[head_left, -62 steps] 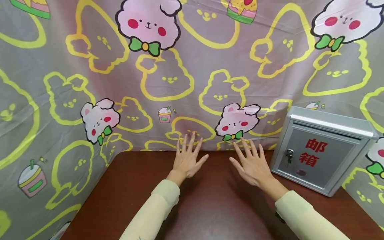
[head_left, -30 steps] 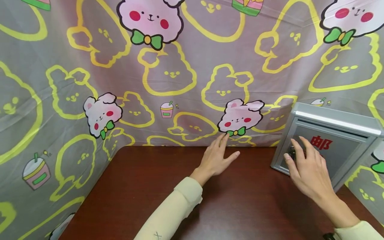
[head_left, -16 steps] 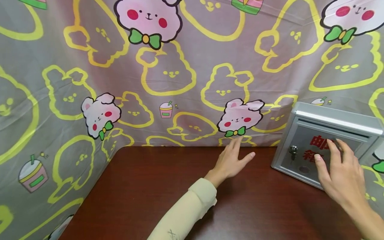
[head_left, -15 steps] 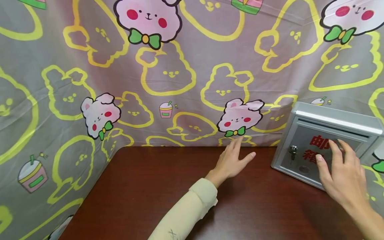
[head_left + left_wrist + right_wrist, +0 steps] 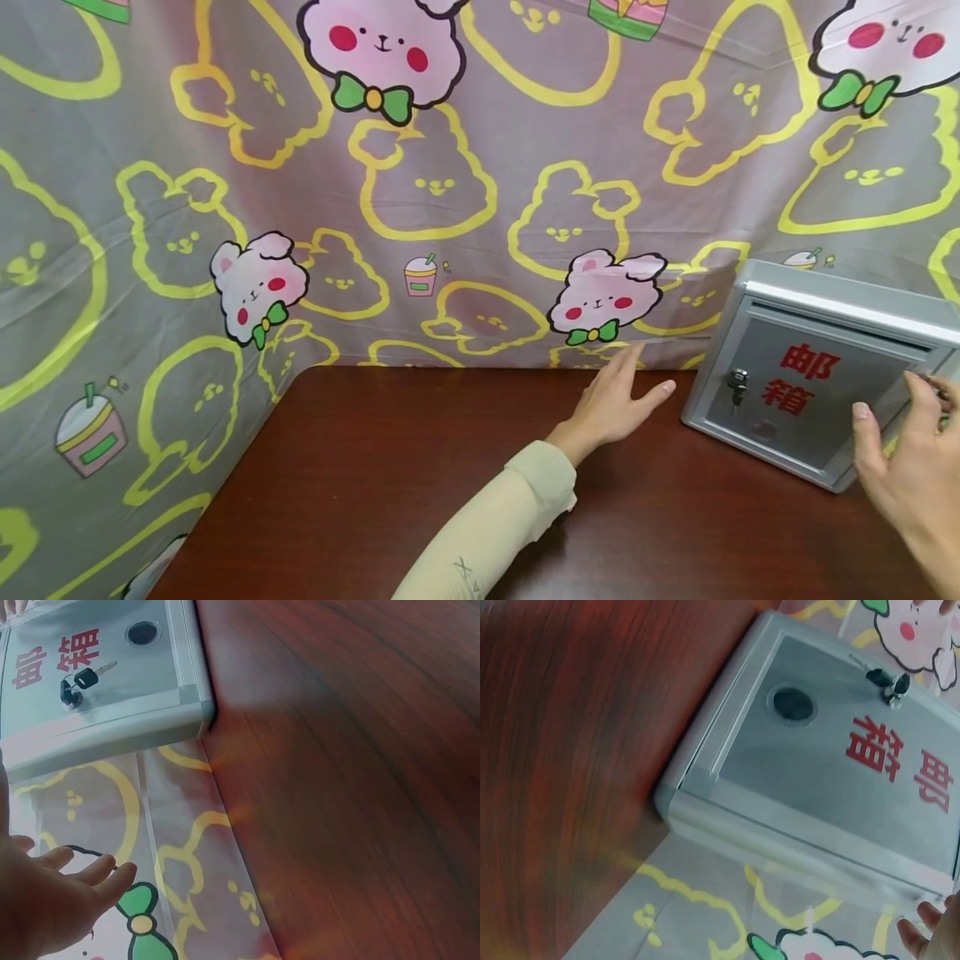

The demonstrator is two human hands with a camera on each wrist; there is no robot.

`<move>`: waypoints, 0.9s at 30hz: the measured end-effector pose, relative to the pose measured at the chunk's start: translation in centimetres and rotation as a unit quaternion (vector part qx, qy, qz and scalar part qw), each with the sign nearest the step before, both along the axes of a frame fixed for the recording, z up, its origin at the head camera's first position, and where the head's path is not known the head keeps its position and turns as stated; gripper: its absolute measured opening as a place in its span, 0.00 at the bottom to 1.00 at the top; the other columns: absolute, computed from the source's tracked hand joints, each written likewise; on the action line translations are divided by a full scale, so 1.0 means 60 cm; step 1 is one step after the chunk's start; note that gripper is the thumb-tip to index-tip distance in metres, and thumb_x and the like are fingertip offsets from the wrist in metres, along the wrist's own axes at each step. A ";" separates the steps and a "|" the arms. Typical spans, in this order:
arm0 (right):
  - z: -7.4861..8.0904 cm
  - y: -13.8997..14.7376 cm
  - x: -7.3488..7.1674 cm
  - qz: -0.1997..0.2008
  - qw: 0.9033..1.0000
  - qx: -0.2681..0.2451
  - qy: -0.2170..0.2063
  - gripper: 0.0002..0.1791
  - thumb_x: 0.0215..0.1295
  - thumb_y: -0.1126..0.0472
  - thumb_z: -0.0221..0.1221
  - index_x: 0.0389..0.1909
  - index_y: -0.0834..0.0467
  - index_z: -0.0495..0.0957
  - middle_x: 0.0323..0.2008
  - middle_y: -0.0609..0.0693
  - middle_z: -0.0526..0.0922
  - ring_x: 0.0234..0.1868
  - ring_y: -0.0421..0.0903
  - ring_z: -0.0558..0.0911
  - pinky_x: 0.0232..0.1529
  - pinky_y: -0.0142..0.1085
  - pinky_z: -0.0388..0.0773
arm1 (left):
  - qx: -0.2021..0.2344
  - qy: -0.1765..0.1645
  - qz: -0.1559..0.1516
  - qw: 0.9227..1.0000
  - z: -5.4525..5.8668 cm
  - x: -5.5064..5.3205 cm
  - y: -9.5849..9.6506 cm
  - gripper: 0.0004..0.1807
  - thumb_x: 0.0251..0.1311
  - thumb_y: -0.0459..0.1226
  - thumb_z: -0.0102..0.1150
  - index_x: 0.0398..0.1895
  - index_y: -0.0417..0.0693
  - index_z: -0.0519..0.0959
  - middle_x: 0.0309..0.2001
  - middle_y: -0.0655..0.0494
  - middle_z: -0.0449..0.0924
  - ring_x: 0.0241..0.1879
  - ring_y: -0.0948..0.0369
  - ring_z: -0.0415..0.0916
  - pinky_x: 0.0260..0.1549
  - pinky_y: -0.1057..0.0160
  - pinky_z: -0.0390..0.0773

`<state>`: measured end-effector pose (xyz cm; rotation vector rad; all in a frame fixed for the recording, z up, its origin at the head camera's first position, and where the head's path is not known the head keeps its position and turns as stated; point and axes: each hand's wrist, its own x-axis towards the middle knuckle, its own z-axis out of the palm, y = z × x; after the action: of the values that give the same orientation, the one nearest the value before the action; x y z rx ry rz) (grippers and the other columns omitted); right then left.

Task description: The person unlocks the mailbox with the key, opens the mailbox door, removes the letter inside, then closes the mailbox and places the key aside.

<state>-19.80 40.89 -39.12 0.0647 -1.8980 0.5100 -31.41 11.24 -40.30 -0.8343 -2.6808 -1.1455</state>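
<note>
A silver metal mailbox (image 5: pixel 810 375) with red lettering stands upright on the table's right side. A small lock with keys (image 5: pixel 737 387) hangs at the left of its door, and a slot runs along the top. My left hand (image 5: pixel 611 404) is held over the table, left of the mailbox, fingers extended, thumb apart, holding nothing. Beside the mailbox's right edge is my right hand (image 5: pixel 915 467), its fingers slightly bent and thumb apart. In the right wrist view its fingertips (image 5: pixel 915 939) lie close to the mailbox's side; whether they touch cannot be told.
The mailbox stands on a dark reddish-brown wooden table (image 5: pixel 360 483). Behind and to the left hangs a grey-pink cloth (image 5: pixel 457 83) printed with rabbit heads and yellow outlines. It meets the table's back edge close behind the mailbox.
From an even spread before the cloth, both hands have moved right. The right hand has passed across the mailbox's front to its right edge; the left has come nearer its left side. The mailbox stays put.
</note>
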 end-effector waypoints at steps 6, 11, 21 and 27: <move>-0.007 0.013 0.011 -0.019 0.995 -0.082 -0.044 0.39 0.68 0.51 0.57 0.75 0.64 0.58 0.65 0.81 0.63 0.65 0.82 0.63 0.67 0.69 0.56 | 0.008 -0.023 -0.016 1.000 0.000 -0.004 0.022 0.43 0.70 0.67 0.45 0.83 0.69 0.46 0.81 0.67 0.51 0.77 0.64 0.54 0.73 0.53 0.64; -0.006 0.020 0.014 -0.038 0.989 -0.123 -0.074 0.40 0.68 0.57 0.57 0.78 0.62 0.54 0.65 0.83 0.64 0.63 0.84 0.64 0.64 0.72 0.56 | 0.039 -0.056 -0.023 0.997 -0.001 -0.016 0.036 0.43 0.71 0.65 0.46 0.83 0.65 0.49 0.80 0.66 0.53 0.77 0.63 0.55 0.73 0.54 0.63; -0.007 0.041 0.002 -0.042 0.968 -0.156 -0.192 0.40 0.70 0.58 0.56 0.76 0.69 0.51 0.65 0.80 0.59 0.66 0.80 0.60 0.62 0.71 0.56 | 0.104 -0.113 -0.030 0.988 0.014 -0.035 0.067 0.39 0.74 0.59 0.49 0.82 0.59 0.53 0.78 0.62 0.59 0.76 0.61 0.57 0.72 0.54 0.64; -0.019 0.050 -0.008 -0.007 0.948 -0.192 -0.253 0.36 0.75 0.57 0.48 0.75 0.68 0.48 0.64 0.81 0.59 0.67 0.82 0.58 0.66 0.70 0.53 | 0.107 -0.101 -0.034 0.989 0.020 -0.038 0.089 0.38 0.75 0.57 0.49 0.82 0.59 0.53 0.76 0.60 0.62 0.76 0.61 0.58 0.72 0.56 0.64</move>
<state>-20.26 43.86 -40.25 -0.3683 -2.2515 0.9457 -33.72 16.60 -39.10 -0.8204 -2.6352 -1.5798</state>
